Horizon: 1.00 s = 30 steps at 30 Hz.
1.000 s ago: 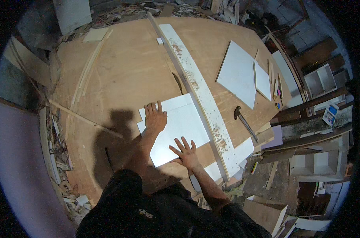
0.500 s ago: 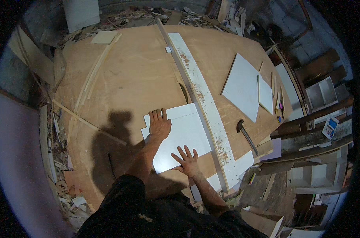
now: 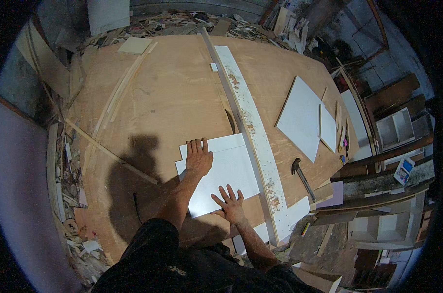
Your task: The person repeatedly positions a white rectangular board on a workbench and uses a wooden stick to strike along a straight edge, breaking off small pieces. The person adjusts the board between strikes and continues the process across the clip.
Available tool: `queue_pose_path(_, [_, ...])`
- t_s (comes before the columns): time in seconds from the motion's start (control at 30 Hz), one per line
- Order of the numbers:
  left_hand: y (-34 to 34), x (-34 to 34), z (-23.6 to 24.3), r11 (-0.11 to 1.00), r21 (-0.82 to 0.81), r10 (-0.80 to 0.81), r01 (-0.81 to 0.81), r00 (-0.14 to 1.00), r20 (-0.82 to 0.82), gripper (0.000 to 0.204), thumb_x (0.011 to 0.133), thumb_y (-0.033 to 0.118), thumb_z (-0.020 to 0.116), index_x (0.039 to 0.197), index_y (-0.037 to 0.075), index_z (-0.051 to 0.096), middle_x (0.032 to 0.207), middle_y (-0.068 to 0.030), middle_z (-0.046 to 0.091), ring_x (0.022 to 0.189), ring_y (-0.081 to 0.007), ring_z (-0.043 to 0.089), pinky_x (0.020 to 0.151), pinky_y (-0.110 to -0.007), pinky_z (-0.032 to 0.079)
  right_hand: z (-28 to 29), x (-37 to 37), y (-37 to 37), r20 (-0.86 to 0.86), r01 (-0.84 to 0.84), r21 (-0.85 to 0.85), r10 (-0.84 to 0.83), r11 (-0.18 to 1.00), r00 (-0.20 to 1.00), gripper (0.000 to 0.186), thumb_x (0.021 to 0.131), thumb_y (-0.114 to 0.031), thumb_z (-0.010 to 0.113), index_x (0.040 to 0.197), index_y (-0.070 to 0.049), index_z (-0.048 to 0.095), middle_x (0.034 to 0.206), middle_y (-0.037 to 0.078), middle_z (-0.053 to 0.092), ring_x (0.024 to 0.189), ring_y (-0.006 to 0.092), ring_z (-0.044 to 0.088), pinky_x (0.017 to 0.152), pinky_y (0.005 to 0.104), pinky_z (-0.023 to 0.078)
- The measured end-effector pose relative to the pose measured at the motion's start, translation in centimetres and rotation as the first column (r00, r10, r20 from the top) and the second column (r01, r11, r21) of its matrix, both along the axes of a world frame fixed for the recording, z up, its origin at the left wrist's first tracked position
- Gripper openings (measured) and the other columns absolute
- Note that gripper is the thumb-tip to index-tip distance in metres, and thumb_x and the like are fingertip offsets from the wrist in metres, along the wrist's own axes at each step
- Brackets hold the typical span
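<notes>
A white rectangular panel (image 3: 229,166) lies flat on the big plywood worktop (image 3: 158,97), on top of another white sheet whose edge shows along its far side. My left hand (image 3: 198,158) presses flat on the panel's far left corner, fingers together. My right hand (image 3: 229,203) lies flat on the panel's near edge with fingers spread. Neither hand grips anything. The panel's right edge runs along a long white-painted plank (image 3: 253,132).
A hammer (image 3: 302,177) lies right of the plank. Two white panels (image 3: 307,119) rest further right. Thin wood strips (image 3: 109,154) cross the left of the worktop. Scrap wood piles (image 3: 182,22) line the far edge, and white cabinet boxes (image 3: 394,129) stand at the right.
The view has shifted slightly. Both hands stay flat on the white panel; the left hand sits a little nearer the far left corner.
</notes>
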<state>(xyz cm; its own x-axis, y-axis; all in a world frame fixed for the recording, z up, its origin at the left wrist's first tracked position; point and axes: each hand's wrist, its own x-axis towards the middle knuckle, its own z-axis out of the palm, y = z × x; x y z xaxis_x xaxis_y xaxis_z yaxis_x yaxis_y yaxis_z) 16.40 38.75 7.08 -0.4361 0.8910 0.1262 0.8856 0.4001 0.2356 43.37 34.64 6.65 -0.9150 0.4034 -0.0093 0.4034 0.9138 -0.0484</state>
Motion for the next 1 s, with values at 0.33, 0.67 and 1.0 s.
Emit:
queue_pose_path(0.33, [0.3, -0.3, 0.5, 0.998, -0.065, -0.007, 0.008, 1.0, 0.015, 0.07, 0.104, 0.038, 0.051, 0.155, -0.007, 0.036, 0.15, -0.029, 0.044, 0.142, -0.043, 0.038, 0.124, -0.061, 0.019, -0.1, -0.2, 0.2, 0.07, 0.021, -0.034, -0.018, 0.999, 0.997, 0.087, 0.083, -0.077, 0.061, 0.159, -0.04, 0.042, 0.174, 0.006, 0.021, 0.161, 0.0342, 0.009, 0.121, 0.0681, 0.001])
queue_pose_path(0.67, [0.5, -0.6, -0.1, 1.0, -0.004, 0.013, -0.012, 1.0, 0.016, 0.071, 0.102, 0.037, 0.055, 0.155, -0.006, 0.037, 0.148, -0.0284, 0.044, 0.142, -0.0432, 0.037, 0.124, -0.061, 0.02, -0.3, -0.6, 0.7, -0.024, -0.014, 0.015, 0.014, 1.0, 1.0, 0.091, 0.081, -0.079, 0.062, 0.16, -0.039, 0.041, 0.173, 0.008, 0.024, 0.161, 0.0345, 0.012, 0.122, 0.0668, 0.0])
queue_pose_path(1.0, [0.9, -1.1, -0.2, 0.999, -0.037, 0.011, -0.011, 1.0, 0.025, 0.071, 0.104, 0.041, 0.053, 0.155, -0.006, 0.039, 0.15, -0.0274, 0.045, 0.142, -0.0419, 0.038, 0.124, -0.06, 0.019, 0.0, -1.2, 1.1, -0.031, -0.019, 0.047, 0.02, 0.999, 0.999, 0.087, 0.081, -0.077, 0.064, 0.157, -0.039, 0.046, 0.173, 0.007, 0.026, 0.161, 0.0327, 0.009, 0.121, 0.0666, -0.001])
